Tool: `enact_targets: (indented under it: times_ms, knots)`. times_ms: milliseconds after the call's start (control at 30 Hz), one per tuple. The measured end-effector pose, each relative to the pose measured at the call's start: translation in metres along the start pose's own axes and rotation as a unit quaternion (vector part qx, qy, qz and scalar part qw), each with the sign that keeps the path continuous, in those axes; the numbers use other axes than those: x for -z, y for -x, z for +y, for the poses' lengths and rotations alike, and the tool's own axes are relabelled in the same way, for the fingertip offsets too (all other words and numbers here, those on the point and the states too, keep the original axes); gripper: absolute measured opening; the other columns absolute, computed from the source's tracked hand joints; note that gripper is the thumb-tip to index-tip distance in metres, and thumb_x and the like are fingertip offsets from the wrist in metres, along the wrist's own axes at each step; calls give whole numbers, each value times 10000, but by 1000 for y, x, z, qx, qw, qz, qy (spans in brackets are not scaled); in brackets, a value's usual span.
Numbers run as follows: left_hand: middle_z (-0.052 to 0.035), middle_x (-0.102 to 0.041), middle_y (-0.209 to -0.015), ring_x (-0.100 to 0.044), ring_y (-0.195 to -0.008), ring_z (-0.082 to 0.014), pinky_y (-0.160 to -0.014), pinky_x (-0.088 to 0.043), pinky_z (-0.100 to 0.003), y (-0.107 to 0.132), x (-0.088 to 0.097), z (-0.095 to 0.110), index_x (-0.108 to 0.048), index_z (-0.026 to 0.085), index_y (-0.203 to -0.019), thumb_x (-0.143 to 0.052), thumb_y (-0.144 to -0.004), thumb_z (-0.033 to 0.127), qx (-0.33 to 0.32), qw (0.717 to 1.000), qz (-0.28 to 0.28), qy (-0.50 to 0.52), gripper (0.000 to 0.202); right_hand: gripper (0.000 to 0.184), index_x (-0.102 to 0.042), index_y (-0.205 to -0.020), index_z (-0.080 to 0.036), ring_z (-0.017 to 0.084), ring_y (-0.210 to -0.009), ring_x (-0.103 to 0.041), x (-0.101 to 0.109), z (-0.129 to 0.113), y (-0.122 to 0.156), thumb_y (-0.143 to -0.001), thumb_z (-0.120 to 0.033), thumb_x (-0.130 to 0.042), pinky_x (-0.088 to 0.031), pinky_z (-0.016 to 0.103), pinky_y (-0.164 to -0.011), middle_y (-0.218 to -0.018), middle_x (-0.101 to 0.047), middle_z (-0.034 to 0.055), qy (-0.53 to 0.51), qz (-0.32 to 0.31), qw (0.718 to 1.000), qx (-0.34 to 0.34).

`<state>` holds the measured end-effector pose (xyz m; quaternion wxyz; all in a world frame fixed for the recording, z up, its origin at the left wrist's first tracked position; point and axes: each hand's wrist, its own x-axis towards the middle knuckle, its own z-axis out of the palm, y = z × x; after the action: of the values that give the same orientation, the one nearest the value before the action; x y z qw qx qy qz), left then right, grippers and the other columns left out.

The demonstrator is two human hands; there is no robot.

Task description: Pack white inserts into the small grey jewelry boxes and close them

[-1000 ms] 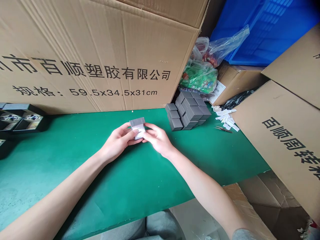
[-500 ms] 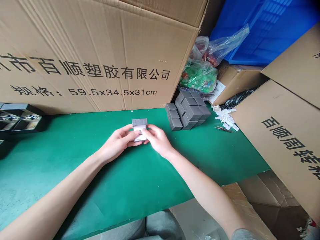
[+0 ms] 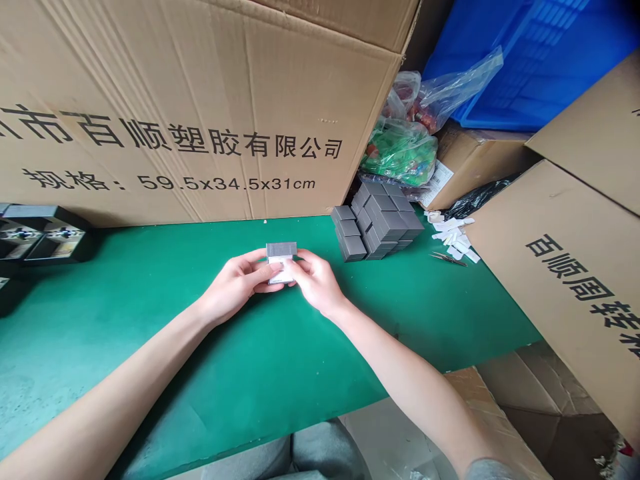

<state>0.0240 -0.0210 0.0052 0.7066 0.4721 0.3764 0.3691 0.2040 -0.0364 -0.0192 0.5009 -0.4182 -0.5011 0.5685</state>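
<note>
Between my two hands is a small grey box [image 3: 281, 249] with a white face or insert toward me. My left hand [image 3: 245, 273] grips its left side, the thumb lying across the white part. From the right, my right hand [image 3: 316, 277] holds the same box, its thumb also pressed on the white area. Fingers of both hands curl behind and under it, partly hidden. A stack of similar grey boxes [image 3: 383, 223] stands on the green table [image 3: 240, 387], right of my hands.
A large cardboard box [image 3: 200, 80] walls off the back. White slips [image 3: 455, 237] and tweezers [image 3: 449, 259] lie at right, beside another carton [image 3: 560, 267]. Bagged green parts [image 3: 403, 153] and a blue crate [image 3: 540, 73] are behind. Black open cases [image 3: 55, 233] sit at left.
The grey top part of the box looks pressed lower and flatter toward my thumbs. My hands stay nearly in place, and the view has shifted slightly.
</note>
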Motion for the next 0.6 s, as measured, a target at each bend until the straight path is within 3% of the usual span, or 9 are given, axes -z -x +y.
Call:
enact_targets:
  times_ms: [300, 600]
  knots:
    - [-85, -803, -1129, -773, -1041, -233, -857, -654, -270, -2, -3, 3, -758, 204, -1113, -840, -812, 284, 21, 998, 41, 53, 322, 487, -686, -1143, -203, 161, -868, -678, 2, -4, -4, -864, -602, -679, -570, 246, -655, -1027, -738, 56, 0, 13, 1000, -19]
    - [-88, -810, -1069, -780, -1016, -241, -846, -661, -268, -4, 0, 1, -783, 174, -1002, -828, -800, 224, 25, 996, 54, 64, 213, 409, -717, -1192, -174, 156, -852, -652, 5, -9, -5, -870, -424, -683, -570, 263, -680, -1088, -740, 71, -8, 2, 998, -59]
